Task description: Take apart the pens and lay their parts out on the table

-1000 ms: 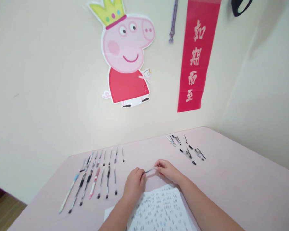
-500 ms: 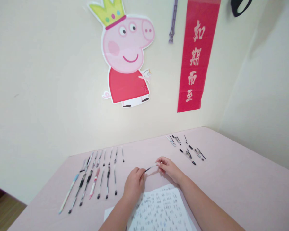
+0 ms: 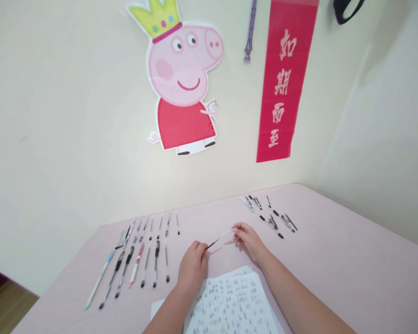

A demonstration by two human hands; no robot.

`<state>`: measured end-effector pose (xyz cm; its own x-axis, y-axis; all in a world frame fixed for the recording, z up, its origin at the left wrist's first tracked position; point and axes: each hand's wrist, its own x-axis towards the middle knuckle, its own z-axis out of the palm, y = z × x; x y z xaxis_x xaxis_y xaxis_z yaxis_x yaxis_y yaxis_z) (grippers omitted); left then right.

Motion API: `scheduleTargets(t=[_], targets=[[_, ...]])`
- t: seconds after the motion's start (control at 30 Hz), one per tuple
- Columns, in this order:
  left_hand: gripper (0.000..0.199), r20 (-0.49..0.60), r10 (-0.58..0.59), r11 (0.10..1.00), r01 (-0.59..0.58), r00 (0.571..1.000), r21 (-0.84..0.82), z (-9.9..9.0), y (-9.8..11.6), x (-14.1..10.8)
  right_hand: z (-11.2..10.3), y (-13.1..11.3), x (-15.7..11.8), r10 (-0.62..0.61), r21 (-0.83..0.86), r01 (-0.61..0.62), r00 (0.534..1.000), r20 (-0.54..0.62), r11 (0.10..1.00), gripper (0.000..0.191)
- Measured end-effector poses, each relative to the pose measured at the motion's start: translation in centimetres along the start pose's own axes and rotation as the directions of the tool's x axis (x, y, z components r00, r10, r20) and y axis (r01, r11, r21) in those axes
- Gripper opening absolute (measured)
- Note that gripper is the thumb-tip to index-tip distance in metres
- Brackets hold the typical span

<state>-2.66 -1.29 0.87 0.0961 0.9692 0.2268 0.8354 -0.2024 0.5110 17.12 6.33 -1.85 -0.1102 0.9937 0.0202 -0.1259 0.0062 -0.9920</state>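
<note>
Between my hands stretches a slim pen refill [image 3: 218,240], dark at its left part and whitish toward the right. My left hand [image 3: 194,261] is closed on the dark end, just beyond the top of the written sheets [image 3: 230,301]. With thumb and fingers, my right hand [image 3: 248,241] pinches the pale end. The fingers hide both ends, so I cannot tell whether a pen barrel sits inside the left hand.
Two rows of pens lie on the left, among them a pink pen [image 3: 136,265] and a pale blue one [image 3: 99,280]. Several small pen parts [image 3: 272,221] are scattered at the back right. The pink tabletop [image 3: 334,260] meets the wall behind.
My right hand has moved slightly right and away from me, widening the gap between the hands. More of the refill's pale length shows. The left hand has shifted a little left.
</note>
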Motion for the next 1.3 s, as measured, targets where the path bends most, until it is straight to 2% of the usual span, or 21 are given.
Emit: scheduleTargets(t=[0.1,0.23,0.37,0.53,0.63,0.7,0.83,0.97,1.07,1.3], targets=[[0.025,0.000,-0.009,0.999,0.009,1.000,0.047,-0.1,0.1,0.0,0.1,0.2,-0.1,-0.048,-0.180,0.048,0.999,0.000,0.982,0.015],[0.024,-0.009,-0.017,0.997,0.018,1.000,0.072,-0.1,0.1,0.0,0.4,0.4,-0.4,-0.156,-0.389,0.182,0.983,0.097,0.903,0.016],[0.024,-0.011,-0.010,0.999,0.011,1.000,0.042,-0.1,0.0,0.0,0.7,0.4,-0.7,-0.149,-0.537,0.221,0.973,0.175,0.814,0.019],[0.024,-0.021,0.005,1.000,-0.005,1.000,0.031,0.0,0.0,-0.1,0.9,0.0,-1.2,-0.157,-0.733,0.260,0.965,0.208,0.628,0.018],[0.024,-0.019,0.011,1.000,-0.011,1.000,0.024,0.0,0.0,-0.1,0.9,-0.3,-1.5,-0.157,-0.828,0.261,0.965,0.210,0.497,0.022],[0.024,-0.011,0.011,1.000,-0.011,1.000,0.019,0.0,0.0,0.0,0.9,-0.5,-1.7,-0.175,-0.857,0.268,0.962,0.211,0.440,0.025],[0.025,-0.002,0.023,0.999,-0.023,1.000,0.025,0.1,-0.1,0.0,1.0,-0.8,-1.8,-0.232,-0.829,0.329,0.941,0.247,0.451,0.031],[0.024,0.006,0.041,0.998,-0.042,0.999,0.039,0.1,-0.1,-0.1,1.5,-1.2,-2.0,-0.271,-0.744,0.441,0.897,0.349,0.502,0.026],[0.024,0.022,0.044,0.998,-0.045,0.999,0.046,0.1,0.0,-0.1,1.8,-1.4,-2.2,-0.274,-0.706,0.476,0.879,0.390,0.524,0.022],[0.024,0.035,0.032,0.997,-0.034,0.999,0.076,0.2,0.0,-0.1,1.4,-1.2,-1.9,-0.268,-0.754,0.434,0.900,0.344,0.493,0.015]])
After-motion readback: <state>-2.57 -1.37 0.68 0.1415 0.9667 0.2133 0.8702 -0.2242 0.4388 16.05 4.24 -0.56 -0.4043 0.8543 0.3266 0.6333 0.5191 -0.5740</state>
